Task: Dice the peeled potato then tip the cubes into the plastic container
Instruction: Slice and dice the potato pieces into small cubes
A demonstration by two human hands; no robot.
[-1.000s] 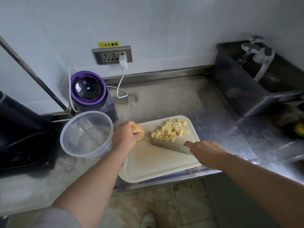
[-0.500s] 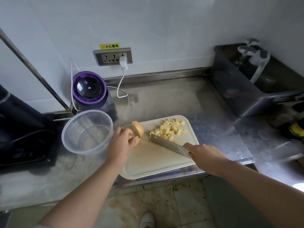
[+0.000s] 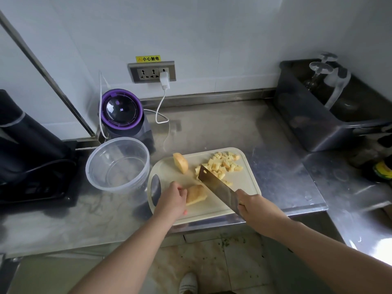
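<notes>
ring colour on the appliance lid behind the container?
Purple ring around a dark glossy dome, seen in the head view.

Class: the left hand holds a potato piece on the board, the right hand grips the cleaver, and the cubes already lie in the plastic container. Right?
One slip: in the head view the cubes lie on the board, beyond the cleaver; the plastic container holds none. The left hand does hold a potato piece, the right hand the cleaver.
</notes>
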